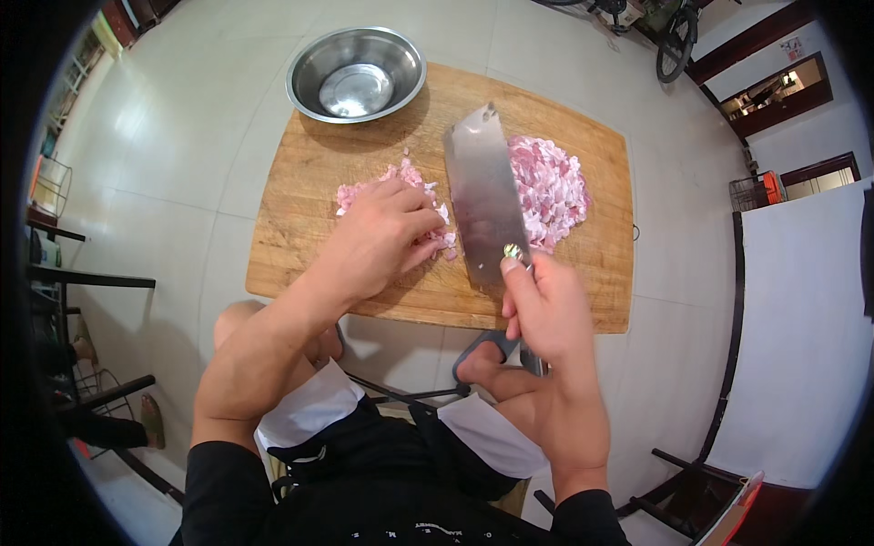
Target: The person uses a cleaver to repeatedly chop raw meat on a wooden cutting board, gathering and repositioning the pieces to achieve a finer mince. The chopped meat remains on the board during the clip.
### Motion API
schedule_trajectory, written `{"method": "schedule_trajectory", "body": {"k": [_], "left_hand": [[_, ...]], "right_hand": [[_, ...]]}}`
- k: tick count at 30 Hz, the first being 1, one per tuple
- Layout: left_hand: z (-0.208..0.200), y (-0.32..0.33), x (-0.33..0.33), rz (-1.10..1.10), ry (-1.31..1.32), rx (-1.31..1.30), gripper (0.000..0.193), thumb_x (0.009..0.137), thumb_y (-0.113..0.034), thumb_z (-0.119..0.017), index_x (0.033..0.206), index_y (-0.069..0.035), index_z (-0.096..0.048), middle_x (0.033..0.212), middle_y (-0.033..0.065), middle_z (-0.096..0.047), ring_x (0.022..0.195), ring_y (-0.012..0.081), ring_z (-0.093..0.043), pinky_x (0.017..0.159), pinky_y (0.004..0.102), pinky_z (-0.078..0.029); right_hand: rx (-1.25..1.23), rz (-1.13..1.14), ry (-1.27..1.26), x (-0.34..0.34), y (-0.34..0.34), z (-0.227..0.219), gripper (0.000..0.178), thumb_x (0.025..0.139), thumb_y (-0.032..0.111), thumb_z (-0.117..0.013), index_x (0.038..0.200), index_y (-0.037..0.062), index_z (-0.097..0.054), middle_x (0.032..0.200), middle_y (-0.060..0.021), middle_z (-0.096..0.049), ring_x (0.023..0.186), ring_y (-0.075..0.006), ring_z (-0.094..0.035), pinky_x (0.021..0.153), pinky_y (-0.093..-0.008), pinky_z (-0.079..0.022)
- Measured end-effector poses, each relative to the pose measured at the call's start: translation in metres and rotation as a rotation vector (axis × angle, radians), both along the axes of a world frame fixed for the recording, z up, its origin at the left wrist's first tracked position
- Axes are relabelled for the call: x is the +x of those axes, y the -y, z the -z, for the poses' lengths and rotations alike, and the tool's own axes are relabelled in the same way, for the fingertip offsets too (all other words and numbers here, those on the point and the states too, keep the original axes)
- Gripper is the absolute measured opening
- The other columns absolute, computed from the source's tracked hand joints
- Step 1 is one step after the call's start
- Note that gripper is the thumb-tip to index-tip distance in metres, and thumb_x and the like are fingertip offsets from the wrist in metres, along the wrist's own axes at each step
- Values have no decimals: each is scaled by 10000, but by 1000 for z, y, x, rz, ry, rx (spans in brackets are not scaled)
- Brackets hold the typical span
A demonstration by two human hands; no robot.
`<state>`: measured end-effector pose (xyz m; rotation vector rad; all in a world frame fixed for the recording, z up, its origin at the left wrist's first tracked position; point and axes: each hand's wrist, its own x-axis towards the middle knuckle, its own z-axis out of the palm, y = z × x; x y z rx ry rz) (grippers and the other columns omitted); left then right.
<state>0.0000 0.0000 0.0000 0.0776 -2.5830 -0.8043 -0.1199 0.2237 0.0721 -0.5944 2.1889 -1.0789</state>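
Note:
A broad cleaver (490,196) is in my right hand (553,305), which wraps round its handle. Its blade points away from me, between two heaps of meat on a wooden cutting board (300,246). My left hand (387,232) is closed over the smaller heap of chopped pink meat (408,175), its curled fingers pressing on the pieces and hiding part of them. To the right of the blade lies a larger heap of cut meat (551,191), partly covered by the cleaver.
A steel bowl (355,77) stands at the board's far left corner. A white-topped table (801,337) is at the right, and dark chair or rack legs (91,273) stand at the left. A bicycle wheel (675,45) shows at the far right.

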Motion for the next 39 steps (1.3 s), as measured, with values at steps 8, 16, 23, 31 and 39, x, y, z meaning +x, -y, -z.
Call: {"method": "schedule_trajectory", "body": {"k": [8, 16, 23, 31, 39], "left_hand": [[16, -3, -1, -22, 0, -133, 164, 874, -124, -859, 1022, -67, -818, 967, 85, -742, 1009, 316, -696, 947, 458, -563], [20, -12, -5, -80, -103, -201, 131, 877, -139, -833, 986, -93, -777, 985, 63, -721, 994, 297, -687, 890, 440, -562], [24, -15, -6, -56, -54, -192, 113, 884, -133, -816, 978, -83, -779, 986, 61, -700, 994, 301, -680, 899, 444, -566], [21, -16, -13, -9, -5, -80, 85, 912, -115, -785, 950, -39, -782, 961, 105, -700, 1015, 341, -682, 930, 473, -557], [24, -17, -14, -37, -5, -115, 89, 921, -121, -774, 932, -33, -775, 956, 120, -694, 1010, 345, -674, 924, 473, -551]], "right_hand": [[101, -144, -122, 27, -1, -4, 411, 1144, 258, -611, 847, -27, -615, 567, -228, -628, 508, -411, -698, 551, -514, -549], [142, -151, -169, 28, -5, -13, 385, 1134, 252, -607, 868, -26, -609, 593, -262, -648, 528, -428, -712, 581, -533, -560], [191, -194, -244, 30, -10, -20, 366, 1128, 258, -606, 887, -15, -635, 580, -245, -654, 603, -484, -707, 631, -563, -570], [321, -256, -459, 22, 0, -3, 390, 1120, 236, -568, 894, -49, -710, 734, -313, -711, 747, -538, -727, 739, -621, -583], [301, -263, -533, 22, 18, 0, 396, 1111, 243, -569, 945, -74, -739, 893, -359, -745, 878, -568, -741, 808, -641, -589]]}}
